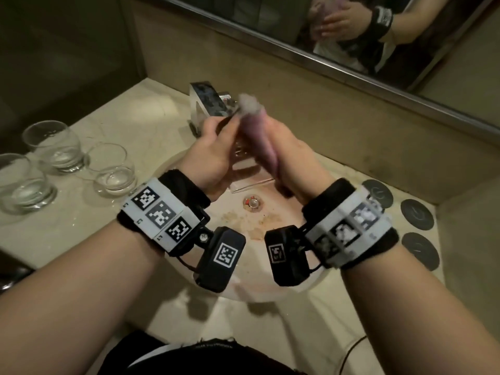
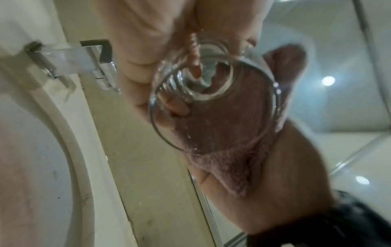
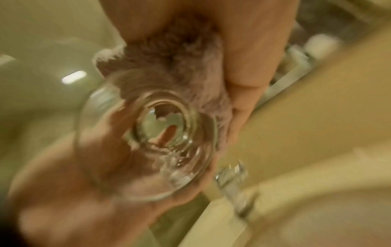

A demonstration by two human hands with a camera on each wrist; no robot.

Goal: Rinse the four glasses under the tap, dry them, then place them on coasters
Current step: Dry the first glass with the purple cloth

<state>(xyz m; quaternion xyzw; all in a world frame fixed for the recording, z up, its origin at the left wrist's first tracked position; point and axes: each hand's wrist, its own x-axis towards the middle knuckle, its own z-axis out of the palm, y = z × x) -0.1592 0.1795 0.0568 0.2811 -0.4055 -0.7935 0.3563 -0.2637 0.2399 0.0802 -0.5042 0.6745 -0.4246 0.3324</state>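
Observation:
Over the sink, my left hand (image 1: 213, 155) grips a clear round glass (image 2: 213, 100), tilted with its mouth toward both wrist cameras. My right hand (image 1: 295, 158) holds a mauve fluffy cloth (image 1: 257, 131) and presses it against the glass's side. In the right wrist view the cloth (image 3: 169, 66) wraps the far side of the glass (image 3: 148, 142), and droplets show on the glass wall. Three more glasses (image 1: 52, 146) (image 1: 113, 166) (image 1: 21, 182) stand upright on the left counter. Dark round coasters (image 1: 416, 214) lie bare on the right counter.
A chrome tap (image 1: 209, 101) stands behind the hands, with no water seen running. The round basin (image 1: 254, 253) below has a drain (image 1: 253, 203) and brownish stains. A mirror (image 1: 351, 36) runs along the back wall. Walls close off the counter on the left and right.

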